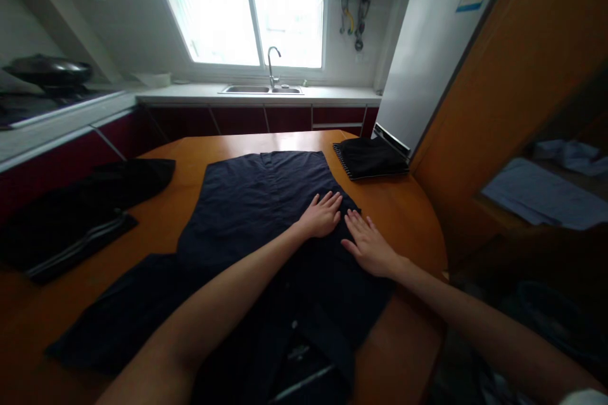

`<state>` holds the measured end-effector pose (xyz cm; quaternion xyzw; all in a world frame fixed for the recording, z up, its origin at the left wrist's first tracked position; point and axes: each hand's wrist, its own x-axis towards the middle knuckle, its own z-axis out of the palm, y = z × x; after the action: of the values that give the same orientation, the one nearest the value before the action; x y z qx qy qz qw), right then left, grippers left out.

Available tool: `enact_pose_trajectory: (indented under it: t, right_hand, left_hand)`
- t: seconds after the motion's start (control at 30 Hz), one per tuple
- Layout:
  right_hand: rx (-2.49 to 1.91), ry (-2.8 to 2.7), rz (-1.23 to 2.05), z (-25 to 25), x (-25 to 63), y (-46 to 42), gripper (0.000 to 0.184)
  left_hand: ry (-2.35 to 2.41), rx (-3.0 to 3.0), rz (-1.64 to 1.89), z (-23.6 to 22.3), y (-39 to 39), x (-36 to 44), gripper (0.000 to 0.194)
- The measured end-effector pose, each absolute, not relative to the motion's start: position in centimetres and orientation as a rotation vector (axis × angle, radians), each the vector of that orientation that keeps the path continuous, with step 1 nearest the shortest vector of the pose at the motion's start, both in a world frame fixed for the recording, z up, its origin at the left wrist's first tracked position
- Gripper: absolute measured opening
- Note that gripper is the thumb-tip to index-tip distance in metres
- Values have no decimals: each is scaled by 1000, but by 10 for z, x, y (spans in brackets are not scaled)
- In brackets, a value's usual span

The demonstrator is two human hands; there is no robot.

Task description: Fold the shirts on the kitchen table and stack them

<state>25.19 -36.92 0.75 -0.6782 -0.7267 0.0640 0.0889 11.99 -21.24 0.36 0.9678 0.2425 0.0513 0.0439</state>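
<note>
A dark navy button-up shirt (247, 202) lies spread on the wooden table (403, 215), its collar towards me and its hem at the far side. One sleeve stretches out to the left; the right sleeve does not show. My left hand (323, 214) rests flat on the shirt's right part, fingers spread. Just beside it, my right hand (370, 243) lies flat near the shirt's right edge, its fingers stretched forward. Neither hand grips the cloth. A white button shows near the collar.
A folded black garment (373, 157) sits at the table's far right. Another black garment with white stripes (66, 221) lies at the left. Beyond the table are a counter with a sink (247, 89), a pan (50, 69) on the stove and a white refrigerator (427, 44).
</note>
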Motion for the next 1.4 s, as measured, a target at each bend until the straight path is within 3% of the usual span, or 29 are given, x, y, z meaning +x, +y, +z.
enact_pose_trajectory:
  t: [0.3, 0.43, 0.67, 0.97, 1.4]
  right_hand:
    - [-1890, -2306, 234, 10, 261, -484, 70]
    - [-1829, -2210, 412, 15, 266, -518, 67]
    - [-1836, -1533, 301, 19, 288, -483, 59]
    - [-1913, -2149, 205, 8, 250, -474, 65]
    - [-1927, -2164, 124, 5, 249, -476, 66]
  left_hand:
    - [758, 2935, 138, 6, -214, 121, 61]
    - [763, 2909, 125, 8, -211, 122, 61]
    - [503, 2968, 302, 23, -239, 125, 65]
    - [287, 3010, 156, 9, -268, 132, 57]
    - [411, 2955, 247, 17, -249, 130, 56]
